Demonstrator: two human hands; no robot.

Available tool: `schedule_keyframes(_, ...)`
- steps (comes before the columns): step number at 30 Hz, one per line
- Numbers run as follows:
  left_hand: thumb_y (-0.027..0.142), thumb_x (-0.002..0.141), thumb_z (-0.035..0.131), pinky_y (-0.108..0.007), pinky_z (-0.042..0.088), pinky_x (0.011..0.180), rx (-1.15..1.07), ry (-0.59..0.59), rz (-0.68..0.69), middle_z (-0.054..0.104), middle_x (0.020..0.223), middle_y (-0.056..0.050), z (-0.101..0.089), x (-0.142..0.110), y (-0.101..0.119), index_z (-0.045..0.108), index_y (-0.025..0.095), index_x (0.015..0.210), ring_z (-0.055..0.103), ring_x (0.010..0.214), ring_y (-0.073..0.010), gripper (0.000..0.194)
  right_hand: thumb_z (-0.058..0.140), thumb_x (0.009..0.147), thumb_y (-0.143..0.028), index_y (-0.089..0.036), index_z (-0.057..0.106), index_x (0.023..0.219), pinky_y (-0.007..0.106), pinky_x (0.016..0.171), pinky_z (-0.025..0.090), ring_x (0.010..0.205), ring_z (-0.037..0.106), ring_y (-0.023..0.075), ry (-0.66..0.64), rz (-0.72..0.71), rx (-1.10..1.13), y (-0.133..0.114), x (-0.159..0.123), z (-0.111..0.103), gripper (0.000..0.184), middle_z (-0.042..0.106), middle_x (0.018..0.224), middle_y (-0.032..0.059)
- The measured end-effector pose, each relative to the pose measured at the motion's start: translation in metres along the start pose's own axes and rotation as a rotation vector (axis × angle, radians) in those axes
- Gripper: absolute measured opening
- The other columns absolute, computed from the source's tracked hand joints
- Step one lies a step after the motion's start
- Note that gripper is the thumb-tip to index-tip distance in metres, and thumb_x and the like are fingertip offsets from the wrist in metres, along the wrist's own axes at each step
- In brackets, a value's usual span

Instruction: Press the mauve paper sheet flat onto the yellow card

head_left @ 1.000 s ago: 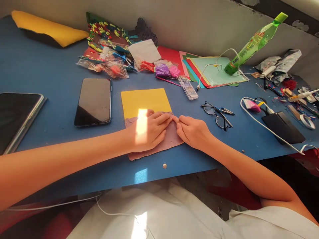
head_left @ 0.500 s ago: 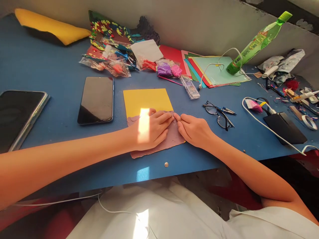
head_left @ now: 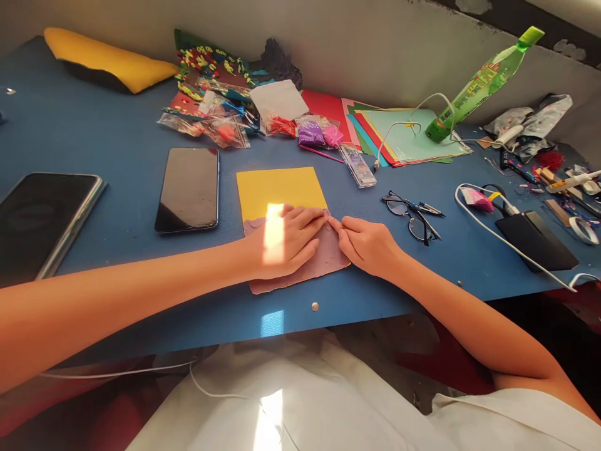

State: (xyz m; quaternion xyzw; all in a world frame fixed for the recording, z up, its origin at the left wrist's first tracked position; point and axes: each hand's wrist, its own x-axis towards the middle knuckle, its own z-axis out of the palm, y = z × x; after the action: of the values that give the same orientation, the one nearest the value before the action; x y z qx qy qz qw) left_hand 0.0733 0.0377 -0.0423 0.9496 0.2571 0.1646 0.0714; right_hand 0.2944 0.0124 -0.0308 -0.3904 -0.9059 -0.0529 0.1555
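Observation:
A yellow card (head_left: 282, 186) lies on the blue table, its near part coated with a thin, rough-edged layer of mauve clay (head_left: 319, 260). My left hand (head_left: 286, 243) rests flat over this clay, fingers stretched to the right and nothing gripped. From the right, my right hand (head_left: 369, 243) reaches the clay's upper right corner. Its index finger is extended and its tip touches the clay beside my left fingertips. The thumb sits lower, by the card's right edge, and the other fingers are curled in. Much of the clay's left part is hidden under my left hand.
Two phones, a black one (head_left: 190, 190) and one in a clear case (head_left: 47, 219), lie left. Eyeglasses (head_left: 408, 216) lie right, near a power bank (head_left: 538, 241) with a white cable. Behind are clay packets (head_left: 310, 133), coloured paper (head_left: 399, 134) and a leaning green bottle (head_left: 483, 88).
The view has shifted slightly, so the phones appear a little further right. Both hands stay at the same spot on the clay, with only slight finger movement.

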Motion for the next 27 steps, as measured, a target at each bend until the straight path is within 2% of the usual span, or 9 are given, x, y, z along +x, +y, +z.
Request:
schedule_keyframes(2, 0.027, 0.097, 0.02, -0.045, 0.038, 0.098, -0.021, -0.013, -0.016, 0.053, 0.135, -0.019, -0.001, 0.001, 0.001, 0.049, 0.003, 0.133, 0.051, 0.12, -0.0281, 0.052, 0.022, 0.101, -0.027, -0.013, 0.066, 0.115, 0.026, 0.059, 0.042, 0.067, 0.057, 0.0153, 0.036, 0.058, 0.106, 0.002, -0.001, 0.0, 0.048, 0.06, 0.074, 0.0048)
schedule_keyframes(5, 0.028, 0.097, 0.02, -0.045, 0.038, 0.097, -0.015, -0.029, -0.022, 0.052, 0.138, -0.018, -0.003, 0.001, 0.002, 0.048, 0.007, 0.136, 0.051, 0.119, -0.0281, 0.052, 0.015, 0.102, -0.036, -0.016, 0.048, 0.139, 0.028, 0.063, 0.046, 0.065, 0.055, 0.0158, 0.169, 0.207, 0.274, 0.004, -0.004, -0.001, 0.053, 0.057, 0.074, 0.0033)
schedule_keyframes(7, 0.029, 0.098, 0.021, -0.045, 0.037, 0.097, 0.01, -0.038, -0.003, 0.052, 0.139, -0.016, -0.003, 0.002, 0.002, 0.05, 0.01, 0.136, 0.051, 0.12, -0.0283, 0.051, 0.014, 0.102, -0.04, -0.016, 0.037, 0.146, 0.028, 0.062, 0.047, 0.06, 0.052, 0.0156, 0.219, 0.272, 0.337, 0.005, -0.005, -0.001, 0.056, 0.054, 0.069, 0.001)
schedule_keyframes(9, 0.029, 0.098, 0.021, -0.047, 0.036, 0.096, 0.036, -0.038, 0.012, 0.052, 0.138, -0.016, -0.001, 0.002, 0.002, 0.053, 0.012, 0.134, 0.051, 0.12, -0.0292, 0.052, 0.015, 0.101, -0.043, -0.015, 0.035, 0.148, 0.029, 0.064, 0.048, 0.061, 0.054, 0.0156, 0.208, 0.285, 0.355, 0.006, -0.006, 0.0, 0.057, 0.056, 0.07, 0.0014)
schedule_keyframes(14, 0.033, 0.098, 0.02, -0.05, 0.038, 0.092, 0.069, -0.047, 0.021, 0.051, 0.138, -0.02, 0.002, 0.004, 0.001, 0.053, 0.011, 0.135, 0.051, 0.119, -0.0325, 0.054, 0.019, 0.1, -0.041, -0.015, 0.046, 0.141, 0.03, 0.068, 0.051, 0.077, 0.064, 0.0183, 0.093, 0.25, 0.334, 0.004, -0.006, -0.001, 0.055, 0.066, 0.087, 0.0078)
schedule_keyframes(18, 0.031, 0.098, 0.021, -0.048, 0.038, 0.095, 0.05, -0.038, 0.022, 0.052, 0.139, -0.019, -0.002, 0.004, 0.003, 0.054, 0.01, 0.133, 0.05, 0.122, -0.031, 0.053, 0.024, 0.1, -0.035, -0.015, 0.051, 0.136, 0.029, 0.065, 0.052, 0.077, 0.065, 0.0181, 0.117, 0.209, 0.288, 0.002, -0.005, -0.005, 0.049, 0.069, 0.09, 0.009)
schedule_keyframes(21, 0.03, 0.099, 0.019, -0.047, 0.036, 0.101, 0.044, -0.026, 0.021, 0.052, 0.139, -0.019, -0.012, -0.002, 0.01, 0.057, 0.008, 0.129, 0.049, 0.127, -0.029, 0.053, 0.027, 0.1, -0.029, -0.015, 0.054, 0.132, 0.028, 0.06, 0.051, 0.07, 0.064, 0.017, 0.161, 0.158, 0.236, 0.001, -0.004, -0.008, 0.044, 0.069, 0.086, 0.0083)
schedule_keyframes(24, 0.034, 0.1, 0.021, -0.052, 0.032, 0.106, 0.088, -0.034, 0.012, 0.042, 0.148, -0.019, -0.028, -0.018, 0.026, 0.045, 0.008, 0.14, 0.04, 0.136, -0.0314, 0.053, 0.032, 0.099, -0.024, -0.013, 0.056, 0.128, 0.027, 0.054, 0.048, 0.059, 0.058, 0.0157, 0.229, 0.074, 0.159, 0.001, -0.004, -0.01, 0.04, 0.063, 0.071, 0.0047)
schedule_keyframes(27, 0.039, 0.099, 0.031, -0.052, 0.031, 0.108, 0.114, -0.074, 0.006, 0.045, 0.145, -0.02, -0.046, -0.045, 0.048, 0.048, 0.007, 0.137, 0.043, 0.134, -0.0322, 0.052, 0.037, 0.096, -0.02, -0.014, 0.056, 0.127, 0.029, 0.059, 0.05, 0.065, 0.058, 0.0168, 0.279, -0.014, 0.1, -0.001, -0.002, -0.013, 0.037, 0.064, 0.075, 0.0059)
